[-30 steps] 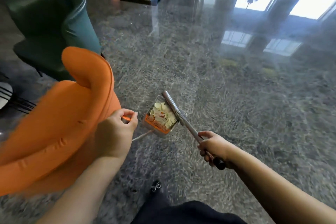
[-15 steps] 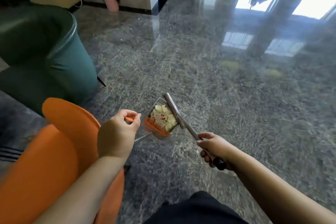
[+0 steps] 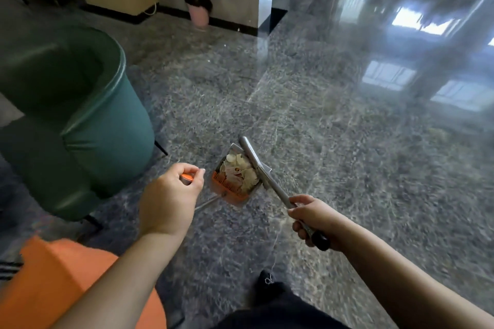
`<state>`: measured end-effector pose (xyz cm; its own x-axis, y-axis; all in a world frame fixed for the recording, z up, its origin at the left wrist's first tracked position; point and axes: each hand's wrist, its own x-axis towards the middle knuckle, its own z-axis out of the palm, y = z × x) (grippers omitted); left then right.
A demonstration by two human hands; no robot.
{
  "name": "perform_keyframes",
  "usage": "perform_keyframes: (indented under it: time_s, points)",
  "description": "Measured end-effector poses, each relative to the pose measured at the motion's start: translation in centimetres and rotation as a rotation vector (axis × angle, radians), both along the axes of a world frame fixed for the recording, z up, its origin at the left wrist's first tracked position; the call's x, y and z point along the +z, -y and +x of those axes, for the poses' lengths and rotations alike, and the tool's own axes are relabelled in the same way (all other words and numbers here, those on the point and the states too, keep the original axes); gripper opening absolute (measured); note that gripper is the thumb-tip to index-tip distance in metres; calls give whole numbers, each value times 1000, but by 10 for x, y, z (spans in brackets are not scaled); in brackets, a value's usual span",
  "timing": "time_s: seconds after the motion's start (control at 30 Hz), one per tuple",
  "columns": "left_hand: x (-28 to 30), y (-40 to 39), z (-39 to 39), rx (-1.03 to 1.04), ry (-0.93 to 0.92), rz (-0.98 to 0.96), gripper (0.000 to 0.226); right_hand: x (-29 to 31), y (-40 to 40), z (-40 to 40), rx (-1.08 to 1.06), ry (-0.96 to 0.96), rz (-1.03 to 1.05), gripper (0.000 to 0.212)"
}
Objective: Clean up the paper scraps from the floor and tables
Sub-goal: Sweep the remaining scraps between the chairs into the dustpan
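A metal dustpan (image 3: 263, 168) hangs just above the dark stone floor, filled with pale paper scraps (image 3: 240, 172). An orange broom head (image 3: 227, 187) lies against the scraps at the pan's near side. My right hand (image 3: 312, 218) grips the dustpan's long grey handle (image 3: 267, 176) near its black end. My left hand (image 3: 171, 196) is curled round the orange tip of the thin broom stick (image 3: 207, 201).
A green armchair (image 3: 69, 115) stands at the left, an orange chair (image 3: 61, 283) at the bottom left. A pink bin (image 3: 198, 12) with a black liner sits by the far wall. My dark trouser leg and shoe (image 3: 270, 286) are below. Glossy floor (image 3: 347, 155) spreads to the right.
The view has swung forward: the orange chair slid down and left out of the way, and the green armchair and pink bin came nearer. Both hands keep their holds.
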<state>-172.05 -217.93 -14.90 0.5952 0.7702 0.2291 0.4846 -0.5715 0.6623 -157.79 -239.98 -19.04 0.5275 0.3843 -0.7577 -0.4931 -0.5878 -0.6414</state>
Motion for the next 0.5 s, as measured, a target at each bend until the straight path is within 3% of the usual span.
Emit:
perform_keyframes:
  time_s: [0.5]
  points:
    - [-7,-227,237,134,-23,-28,11,3,-242,264,131,-22,10,25]
